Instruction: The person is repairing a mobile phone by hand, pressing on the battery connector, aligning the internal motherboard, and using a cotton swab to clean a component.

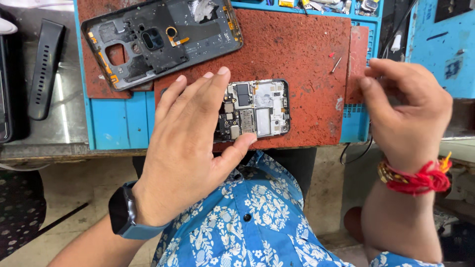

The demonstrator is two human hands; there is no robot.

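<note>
- My left hand (190, 136) lies flat, fingers spread, across the opened phone (257, 109) on the rust-red mat (297, 54), thumb against its near edge.
- My right hand (405, 111) hovers at the mat's right edge, fingers curled; whether they pinch anything, I cannot tell.
- The phone's back cover (158, 39) lies well apart, upper left.

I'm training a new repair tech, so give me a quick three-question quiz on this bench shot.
1. True or false: the left hand rests on the opened phone.
2. Where does the detached back frame lie? A) above-left of the phone B) on the floor C) in the right hand
3. What colour is the rough mat under the phone?

Key: 1 true; 2 A; 3 reddish-brown.
</note>
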